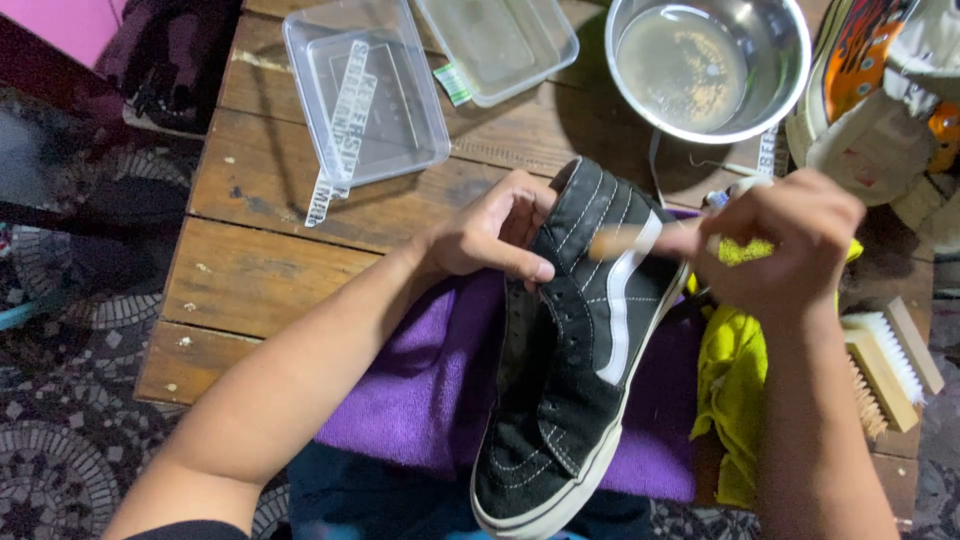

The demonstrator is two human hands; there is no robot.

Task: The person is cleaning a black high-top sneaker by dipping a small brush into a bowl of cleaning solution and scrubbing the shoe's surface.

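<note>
Black high-top sneaker (575,340) with white side stripe lies on its side on a purple towel (430,390), toe toward the viewer, over a wooden slat table (270,260). Left hand (495,230) grips the collar, thumb along the eyelet edge, fingers tucked inside. Right hand (785,245) is clenched around a small brush (625,242), blurred, its tip against the ankle panel. Yellow cloth (735,380) just beside the sole. Two wooden scrub brushes (885,365) at the right edge. Steel bowl (710,65) of cloudy liquid above; two clear plastic containers (365,90) upper left. Another shoe (880,90), orange-patterned, upper right.
</note>
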